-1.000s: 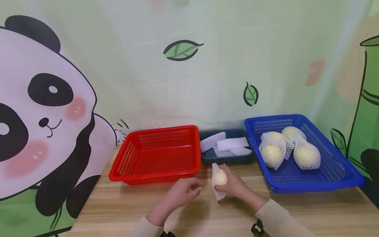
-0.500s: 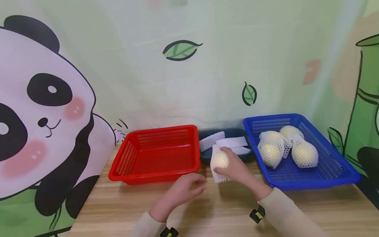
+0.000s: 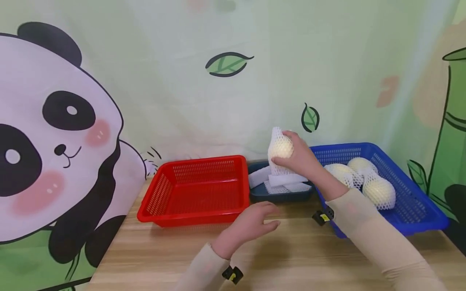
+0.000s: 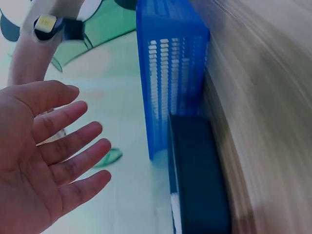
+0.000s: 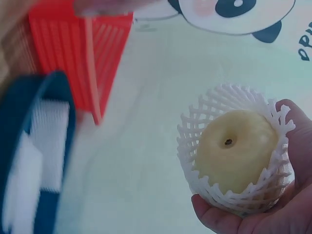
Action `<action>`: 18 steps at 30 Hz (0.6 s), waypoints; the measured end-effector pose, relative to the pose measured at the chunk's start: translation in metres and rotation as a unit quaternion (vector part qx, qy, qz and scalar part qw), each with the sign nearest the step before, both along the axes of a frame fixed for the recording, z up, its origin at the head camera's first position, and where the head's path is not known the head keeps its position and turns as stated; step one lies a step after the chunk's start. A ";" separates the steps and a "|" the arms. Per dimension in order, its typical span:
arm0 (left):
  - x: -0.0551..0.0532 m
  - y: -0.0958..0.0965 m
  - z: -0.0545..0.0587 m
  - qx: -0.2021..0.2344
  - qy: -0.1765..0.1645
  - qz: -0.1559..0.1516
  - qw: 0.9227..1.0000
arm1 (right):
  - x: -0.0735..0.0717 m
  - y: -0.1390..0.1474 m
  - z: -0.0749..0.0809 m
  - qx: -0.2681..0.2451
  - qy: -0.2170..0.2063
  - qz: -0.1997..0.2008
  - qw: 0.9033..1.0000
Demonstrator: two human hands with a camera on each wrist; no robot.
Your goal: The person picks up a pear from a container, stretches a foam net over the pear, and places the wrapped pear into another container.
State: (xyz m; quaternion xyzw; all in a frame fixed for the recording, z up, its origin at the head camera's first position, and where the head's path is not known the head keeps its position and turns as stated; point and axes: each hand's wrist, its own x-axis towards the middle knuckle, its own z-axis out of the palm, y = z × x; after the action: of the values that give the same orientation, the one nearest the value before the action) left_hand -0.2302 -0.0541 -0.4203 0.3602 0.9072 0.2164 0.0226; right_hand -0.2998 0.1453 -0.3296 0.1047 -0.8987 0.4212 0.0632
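Observation:
My right hand (image 3: 300,155) grips a pale yellow pear (image 5: 239,151) in a white foam net sleeve (image 5: 195,131), held up above the dark blue tray (image 3: 284,197). The sleeve's open end shows the pear's dimpled end in the right wrist view. Fingers curl round the pear's side. My left hand (image 3: 253,222) hovers over the table in front of the tray, holding nothing; its fingers are spread and relaxed in the left wrist view. Several flat white foam sleeves (image 3: 287,179) lie in the tray.
On the left stands a red basket (image 3: 204,220) with nothing in it. At the right, a blue basket (image 3: 415,202) contains several netted pears (image 3: 378,192), partly hidden by my right forearm. A panda-printed cloth (image 3: 174,101) hangs behind the wooden table (image 3: 153,258).
My right hand has lifted the sleeved pear from near the tabletop, up and away to above the tray. My left hand has shifted right and slightly forward, its fingers opening out.

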 end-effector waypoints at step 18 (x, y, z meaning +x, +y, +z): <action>-0.012 0.135 0.001 -0.144 0.216 -0.106 0.960 | -0.037 0.117 0.052 0.137 -0.059 -0.003 0.989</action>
State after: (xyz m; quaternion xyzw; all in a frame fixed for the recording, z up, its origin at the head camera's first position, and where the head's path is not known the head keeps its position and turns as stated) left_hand -0.2426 0.0808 -0.4191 0.4857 0.8685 -0.0031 -0.0989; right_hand -0.3364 0.2621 -0.2774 0.0844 -0.9504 0.2994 -0.0031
